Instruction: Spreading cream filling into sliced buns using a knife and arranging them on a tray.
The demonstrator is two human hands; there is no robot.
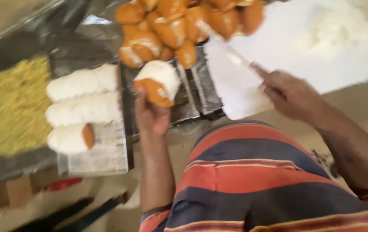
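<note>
Head view: cream-coated bun (158,83) in left hand (151,114).

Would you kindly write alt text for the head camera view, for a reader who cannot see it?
The left hand holds up a bun partly coated in white cream, while the right hand grips a knife. Nearby lie a pile of plain buns, three fully coated buns on a tray and yellow crumbs.
</note>
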